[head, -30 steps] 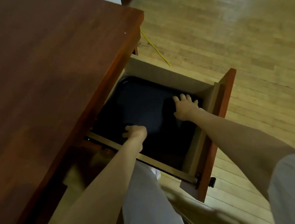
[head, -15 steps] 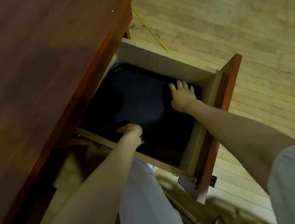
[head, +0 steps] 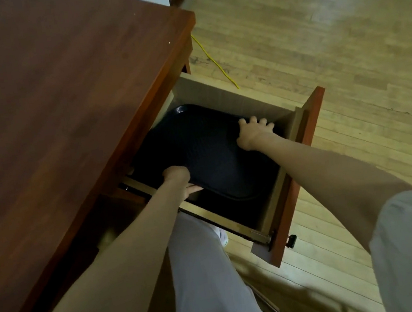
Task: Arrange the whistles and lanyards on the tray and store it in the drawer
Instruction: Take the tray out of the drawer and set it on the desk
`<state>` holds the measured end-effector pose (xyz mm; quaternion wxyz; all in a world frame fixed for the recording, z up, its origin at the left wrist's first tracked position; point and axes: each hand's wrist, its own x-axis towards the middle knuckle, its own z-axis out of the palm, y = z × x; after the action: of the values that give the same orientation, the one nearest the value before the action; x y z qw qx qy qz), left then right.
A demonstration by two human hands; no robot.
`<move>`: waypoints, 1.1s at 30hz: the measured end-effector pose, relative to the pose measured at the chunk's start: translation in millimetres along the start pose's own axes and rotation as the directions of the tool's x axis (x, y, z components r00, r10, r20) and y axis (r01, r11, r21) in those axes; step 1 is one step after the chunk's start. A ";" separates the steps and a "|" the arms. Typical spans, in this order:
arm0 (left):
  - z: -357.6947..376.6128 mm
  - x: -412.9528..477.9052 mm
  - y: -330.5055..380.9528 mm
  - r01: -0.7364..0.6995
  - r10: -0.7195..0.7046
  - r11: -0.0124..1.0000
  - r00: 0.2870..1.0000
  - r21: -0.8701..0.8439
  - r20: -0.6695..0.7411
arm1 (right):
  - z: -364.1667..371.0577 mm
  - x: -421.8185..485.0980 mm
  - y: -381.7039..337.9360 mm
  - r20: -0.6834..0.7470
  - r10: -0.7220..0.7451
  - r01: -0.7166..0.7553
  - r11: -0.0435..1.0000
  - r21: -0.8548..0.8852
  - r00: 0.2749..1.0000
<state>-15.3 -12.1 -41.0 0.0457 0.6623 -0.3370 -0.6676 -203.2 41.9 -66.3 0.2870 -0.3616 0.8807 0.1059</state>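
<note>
A black tray (head: pixel 199 151) sits inside the open drawer (head: pixel 230 91) of a reddish-brown desk (head: pixel 59 97), its near edge appearing raised off the drawer bottom and its far corner tucked beneath the desktop. The surface is too dark to tell what it carries. The person's left hand (head: pixel 179 178) grasps the tray's near-left edge, fingers curled over it and a fingertip showing underneath. The right hand (head: pixel 252 133) rests unclenched on the far-right rim, fingers splayed, close to the drawer's red front panel (head: pixel 300 177). A grey trouser leg (head: pixel 203 275) stands beside the drawer. A yellow cord (head: pixel 213 62) trails across the pale wooden floor (head: pixel 344 57) beyond.
</note>
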 end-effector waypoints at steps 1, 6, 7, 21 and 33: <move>-1.5 -5.0 1.7 -0.002 0.002 1.000 1.000 -0.019 -0.013 | -2.7 -4.4 0.0 0.018 0.009 -0.009 1.000 -0.002 1.000; -20.0 -29.8 1.1 -0.051 0.055 0.996 0.997 -0.077 0.053 | -10.8 -26.7 6.3 0.039 0.013 -0.014 0.999 0.030 0.999; -22.4 -36.9 -1.6 -0.052 0.055 0.997 0.997 -0.060 0.053 | -12.0 -30.9 8.3 0.022 0.013 -0.014 0.999 0.038 1.000; -45.7 -89.7 -24.2 -0.168 0.168 0.985 0.986 0.034 0.000 | -28.9 -114.3 24.9 -0.323 0.109 -0.073 0.990 0.121 0.940; -53.1 -134.1 -31.6 -0.266 0.261 0.964 0.953 0.013 0.152 | 2.9 -205.4 46.3 -0.436 0.360 -0.089 0.845 0.528 0.825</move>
<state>61.3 59.6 62.8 0.0980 0.5604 -0.4358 -0.6975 -116.3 194.5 50.0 0.1048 -0.1827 0.9597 -0.1859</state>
